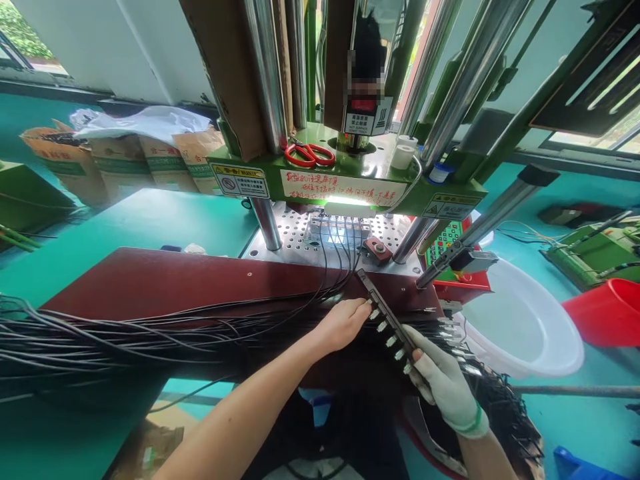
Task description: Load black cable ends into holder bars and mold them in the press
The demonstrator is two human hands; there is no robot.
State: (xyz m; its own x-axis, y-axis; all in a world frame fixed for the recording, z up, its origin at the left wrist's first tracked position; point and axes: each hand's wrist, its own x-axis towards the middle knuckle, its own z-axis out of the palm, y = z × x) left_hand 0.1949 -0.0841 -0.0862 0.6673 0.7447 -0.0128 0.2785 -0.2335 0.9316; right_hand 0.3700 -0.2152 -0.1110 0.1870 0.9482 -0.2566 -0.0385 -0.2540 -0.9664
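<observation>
My right hand (pixel 443 380), in a white glove with a green cuff, is closed around the lower end of a long dark metal bar (pixel 387 310). The bar slants up and left, away from me. Small silvery metal connectors (pixel 391 341) stick out in a row along its near side. My bare left hand (pixel 345 325) pinches at the bar's edge, at the upper end of that row; whatever lies between its fingertips is hidden. Black cables (pixel 125 340) lie in a thick bundle to the left on the dark red table (pixel 200 283), several running up into the press.
Beyond the table stands a green press (pixel 360 167) with a perforated metal bed (pixel 290 230). Red-handled scissors (pixel 310 155) lie on its crosspiece. A red control box (pixel 463 287), a white tub (pixel 525 320) and a red bucket (pixel 607 310) are at right. Paper sacks (pixel 123 163) stand at back left.
</observation>
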